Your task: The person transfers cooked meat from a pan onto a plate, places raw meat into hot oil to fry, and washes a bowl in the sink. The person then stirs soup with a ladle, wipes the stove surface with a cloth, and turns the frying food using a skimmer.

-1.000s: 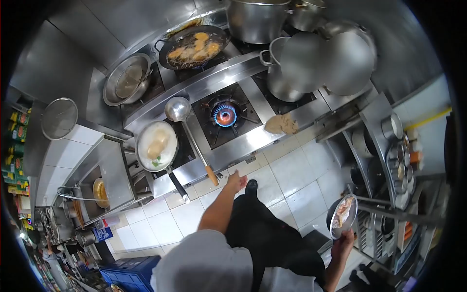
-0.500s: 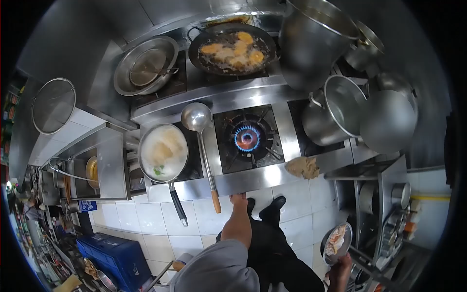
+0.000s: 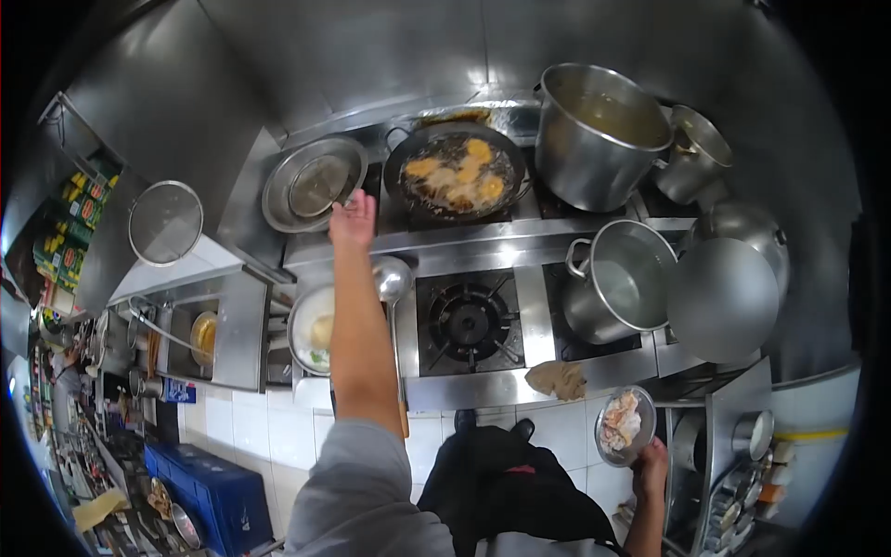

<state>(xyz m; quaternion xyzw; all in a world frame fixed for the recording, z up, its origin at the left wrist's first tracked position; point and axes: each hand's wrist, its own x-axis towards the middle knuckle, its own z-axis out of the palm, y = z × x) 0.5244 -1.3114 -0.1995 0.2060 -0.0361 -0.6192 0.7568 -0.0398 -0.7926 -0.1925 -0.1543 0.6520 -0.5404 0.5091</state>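
My left hand [image 3: 353, 219] is stretched over the stove to the back left, fingers extended, at the right rim of a wide metal basin [image 3: 278, 209]. A round mesh strainer [image 3: 317, 186] lies in that basin, its handle end close to my fingers. Whether they touch it is hard to see. In my right hand [image 3: 652, 461] is a small metal bowl [image 3: 605, 444] with pale orange and white food pieces [image 3: 624, 422]. My left forearm partly covers a pan of white frothy liquid [image 3: 308, 320] and a long-handled ladle [image 3: 393, 278].
Golden pieces fry in bubbling oil in a black wok [image 3: 432, 206] at the back. An unlit burner [image 3: 469, 322] is at front centre. Tall metal pots [image 3: 594, 153] stand to the right, and a brown cloth [image 3: 557, 379] lies on the stove's front edge.
My left hand has gone from the stove's front edge to the back-left basin. The front burner's blue flame is out. My right hand has brought the bowl up and forward. The view has tilted up.
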